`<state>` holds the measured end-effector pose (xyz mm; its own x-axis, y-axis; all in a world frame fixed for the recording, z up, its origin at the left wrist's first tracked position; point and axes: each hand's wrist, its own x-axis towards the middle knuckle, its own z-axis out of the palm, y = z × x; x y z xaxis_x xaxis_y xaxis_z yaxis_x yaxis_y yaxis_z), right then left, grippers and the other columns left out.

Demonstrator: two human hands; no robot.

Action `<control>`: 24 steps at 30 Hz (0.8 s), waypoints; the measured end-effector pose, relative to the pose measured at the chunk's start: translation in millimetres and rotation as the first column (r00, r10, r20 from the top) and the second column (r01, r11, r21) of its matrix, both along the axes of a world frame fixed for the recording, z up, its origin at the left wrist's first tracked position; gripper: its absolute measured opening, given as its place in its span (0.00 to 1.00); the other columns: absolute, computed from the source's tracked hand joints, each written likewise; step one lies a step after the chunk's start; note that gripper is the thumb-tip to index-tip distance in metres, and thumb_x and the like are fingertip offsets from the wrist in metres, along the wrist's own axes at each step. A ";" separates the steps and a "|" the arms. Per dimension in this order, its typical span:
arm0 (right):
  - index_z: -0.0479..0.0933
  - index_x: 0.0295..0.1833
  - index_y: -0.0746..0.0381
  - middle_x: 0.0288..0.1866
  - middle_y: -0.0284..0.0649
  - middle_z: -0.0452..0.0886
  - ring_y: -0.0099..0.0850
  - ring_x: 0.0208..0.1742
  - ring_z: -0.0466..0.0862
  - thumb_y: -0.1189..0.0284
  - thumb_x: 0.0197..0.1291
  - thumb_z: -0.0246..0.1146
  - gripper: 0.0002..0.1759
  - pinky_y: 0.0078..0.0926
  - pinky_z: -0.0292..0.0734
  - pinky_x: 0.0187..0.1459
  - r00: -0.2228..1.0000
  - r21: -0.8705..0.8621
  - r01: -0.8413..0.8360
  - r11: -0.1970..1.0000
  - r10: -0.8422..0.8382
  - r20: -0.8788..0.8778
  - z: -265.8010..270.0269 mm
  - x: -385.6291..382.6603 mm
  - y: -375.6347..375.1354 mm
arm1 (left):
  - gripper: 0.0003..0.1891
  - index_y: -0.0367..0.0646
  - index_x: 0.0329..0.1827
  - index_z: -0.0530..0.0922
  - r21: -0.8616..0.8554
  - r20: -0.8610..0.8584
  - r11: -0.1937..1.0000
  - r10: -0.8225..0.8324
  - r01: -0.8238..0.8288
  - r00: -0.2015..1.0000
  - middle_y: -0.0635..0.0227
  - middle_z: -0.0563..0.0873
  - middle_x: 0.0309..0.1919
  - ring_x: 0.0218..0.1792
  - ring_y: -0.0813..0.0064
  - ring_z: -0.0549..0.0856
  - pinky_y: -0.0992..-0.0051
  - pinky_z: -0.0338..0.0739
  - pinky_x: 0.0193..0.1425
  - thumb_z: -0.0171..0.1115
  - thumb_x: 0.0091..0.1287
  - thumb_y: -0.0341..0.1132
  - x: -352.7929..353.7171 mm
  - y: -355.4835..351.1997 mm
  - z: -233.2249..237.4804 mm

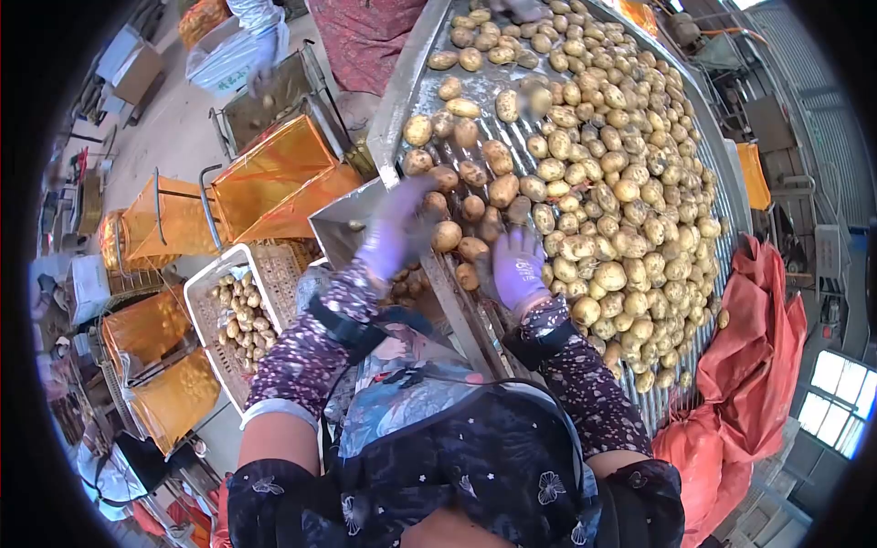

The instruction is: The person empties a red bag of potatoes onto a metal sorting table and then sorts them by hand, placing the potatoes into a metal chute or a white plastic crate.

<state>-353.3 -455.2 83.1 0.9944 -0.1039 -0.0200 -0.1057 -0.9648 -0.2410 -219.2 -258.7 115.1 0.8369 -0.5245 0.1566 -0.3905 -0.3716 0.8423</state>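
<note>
Many potatoes point(630, 192) cover a ribbed metal sorting table point(703, 365) in front of me. My left hand point(397, 228), in a purple glove with dark fingers, is blurred over the table's left edge, beside several potatoes; its fingers are too smeared to read. My right hand point(518, 265), gloved alike, lies at the near edge of the potatoes with its fingers stretched forward, touching some of them. No potato shows in its grip. Below my left hand, a metal chute point(343, 219) slopes off the table's side, and a few potatoes lie under it, partly hidden.
A white plastic crate point(196, 301) with small potatoes stands at my left. Orange mesh bags point(274, 173) hang on metal frames beyond it. Red sacks point(754, 338) lie along the table's right side. Another person's gloved hand point(521, 9) reaches over the table's far end.
</note>
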 end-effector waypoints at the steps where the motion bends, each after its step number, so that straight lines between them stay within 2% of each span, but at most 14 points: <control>1: 0.75 0.58 0.64 0.53 0.54 0.80 0.52 0.58 0.78 0.60 0.59 0.65 0.25 0.53 0.69 0.62 0.986 0.135 -0.141 0.981 0.126 0.110 11.7 5.3 -1.7 | 0.26 0.46 0.67 0.73 0.100 0.192 0.981 -0.182 0.165 0.964 0.53 0.76 0.65 0.68 0.50 0.74 0.55 0.65 0.73 0.60 0.69 0.46 -5.7 -13.1 -7.6; 2: 0.76 0.57 0.65 0.51 0.54 0.82 0.51 0.54 0.81 0.61 0.59 0.66 0.25 0.48 0.74 0.60 0.944 0.250 -0.290 0.924 0.234 0.232 20.9 8.6 -4.4 | 0.29 0.48 0.71 0.70 0.386 0.189 0.901 -0.289 0.200 0.938 0.53 0.74 0.68 0.71 0.50 0.70 0.50 0.58 0.76 0.59 0.69 0.49 -13.7 -31.5 -9.1; 5: 0.79 0.54 0.63 0.45 0.52 0.85 0.46 0.46 0.86 0.68 0.59 0.67 0.18 0.39 0.81 0.50 0.978 0.419 -0.156 0.894 0.199 -0.059 33.8 6.2 -40.6 | 0.31 0.52 0.76 0.63 0.664 0.163 0.719 -0.406 0.204 0.899 0.56 0.68 0.74 0.75 0.54 0.66 0.49 0.53 0.79 0.57 0.70 0.46 -6.6 -52.6 -27.7; 6: 0.81 0.52 0.60 0.40 0.49 0.86 0.44 0.41 0.87 0.71 0.61 0.67 0.14 0.38 0.84 0.44 0.997 0.226 -0.059 0.972 0.071 -0.044 46.5 12.5 -54.1 | 0.32 0.51 0.77 0.62 0.693 0.162 0.689 -0.436 0.212 0.885 0.57 0.67 0.75 0.76 0.56 0.65 0.49 0.52 0.79 0.57 0.70 0.45 3.6 -54.4 -29.0; 7: 0.80 0.53 0.60 0.42 0.49 0.86 0.45 0.42 0.86 0.70 0.63 0.65 0.14 0.39 0.83 0.46 0.988 0.168 0.130 0.977 -0.114 -0.101 67.0 15.3 -68.8 | 0.33 0.51 0.77 0.61 0.721 0.162 0.659 -0.461 0.215 0.872 0.58 0.66 0.76 0.77 0.58 0.64 0.49 0.50 0.80 0.57 0.70 0.44 16.2 -57.0 -29.2; 8: 0.79 0.54 0.61 0.45 0.50 0.85 0.45 0.44 0.86 0.69 0.64 0.64 0.14 0.41 0.83 0.46 0.979 0.041 0.203 0.978 -0.201 -0.037 61.6 19.4 -84.3 | 0.33 0.52 0.77 0.62 0.800 0.227 0.586 -0.496 0.130 0.838 0.60 0.67 0.74 0.75 0.59 0.65 0.49 0.48 0.80 0.57 0.68 0.42 29.0 -64.7 -24.3; 9: 0.75 0.59 0.60 0.54 0.52 0.82 0.46 0.49 0.86 0.70 0.66 0.61 0.18 0.42 0.83 0.48 0.953 -0.073 0.212 0.975 -0.223 -0.206 71.3 28.4 -96.4 | 0.30 0.52 0.74 0.66 0.725 0.323 0.687 -0.400 0.047 0.857 0.60 0.70 0.72 0.73 0.58 0.68 0.49 0.49 0.79 0.59 0.66 0.40 42.1 -70.8 -26.8; 11: 0.71 0.65 0.56 0.60 0.52 0.78 0.47 0.53 0.85 0.72 0.66 0.59 0.22 0.43 0.82 0.49 0.835 -0.242 0.181 0.953 -0.279 -0.474 73.1 61.0 -95.3 | 0.26 0.50 0.69 0.71 0.739 0.264 0.673 -0.251 -0.028 0.931 0.60 0.73 0.68 0.70 0.59 0.70 0.49 0.55 0.76 0.59 0.66 0.38 67.3 -78.7 -23.0; 14: 0.70 0.67 0.49 0.61 0.51 0.78 0.47 0.56 0.84 0.73 0.64 0.57 0.24 0.45 0.82 0.51 0.867 -0.249 0.211 0.945 -0.299 -0.400 30.1 92.2 -110.5 | 0.21 0.46 0.64 0.75 0.514 0.297 0.853 -0.072 -0.096 0.952 0.58 0.79 0.60 0.65 0.59 0.76 0.57 0.65 0.70 0.59 0.67 0.35 70.9 -86.5 -20.2; 17: 0.71 0.65 0.47 0.58 0.50 0.81 0.47 0.58 0.84 0.73 0.64 0.58 0.24 0.45 0.82 0.52 0.862 -0.221 0.140 0.965 -0.228 -0.453 24.6 115.2 -120.1 | 0.18 0.43 0.62 0.76 0.012 0.159 0.996 -0.094 0.093 0.983 0.61 0.83 0.53 0.58 0.63 0.80 0.69 0.71 0.65 0.57 0.71 0.37 36.2 -89.0 -6.1; 18: 0.72 0.63 0.46 0.55 0.50 0.83 0.48 0.58 0.84 0.72 0.63 0.58 0.22 0.45 0.82 0.52 0.870 -0.221 0.124 0.967 -0.213 -0.444 32.8 116.0 -118.2 | 0.18 0.42 0.64 0.75 -0.124 -0.346 0.985 -0.157 0.121 0.925 0.60 0.84 0.52 0.56 0.66 0.82 0.71 0.72 0.63 0.55 0.74 0.38 22.6 -89.5 13.3; 20: 0.73 0.63 0.47 0.55 0.50 0.83 0.48 0.57 0.84 0.72 0.63 0.59 0.22 0.44 0.82 0.52 0.866 -0.259 0.090 0.962 -0.204 -0.457 32.1 118.9 -119.4 | 0.19 0.40 0.66 0.73 -0.349 -0.707 0.934 -0.312 0.072 0.634 0.60 0.84 0.54 0.55 0.69 0.83 0.71 0.74 0.63 0.53 0.77 0.39 -1.4 -92.7 25.6; 22: 0.74 0.64 0.50 0.53 0.51 0.84 0.47 0.55 0.85 0.72 0.59 0.62 0.25 0.43 0.82 0.52 0.878 -0.274 0.038 0.961 -0.162 -0.451 25.7 121.8 -125.0 | 0.21 0.37 0.68 0.71 -0.524 -0.609 0.849 -0.429 0.068 0.667 0.60 0.83 0.59 0.58 0.71 0.82 0.70 0.73 0.65 0.51 0.78 0.41 -18.9 -96.4 7.0; 24: 0.75 0.62 0.54 0.52 0.49 0.84 0.45 0.55 0.85 0.68 0.59 0.65 0.24 0.41 0.81 0.53 0.833 -0.151 0.090 0.984 -0.157 -0.531 40.5 125.0 -128.3 | 0.23 0.37 0.70 0.69 -0.567 -0.766 0.812 -0.456 -0.140 0.454 0.59 0.81 0.62 0.59 0.71 0.81 0.69 0.73 0.67 0.49 0.79 0.42 -24.2 -97.6 1.7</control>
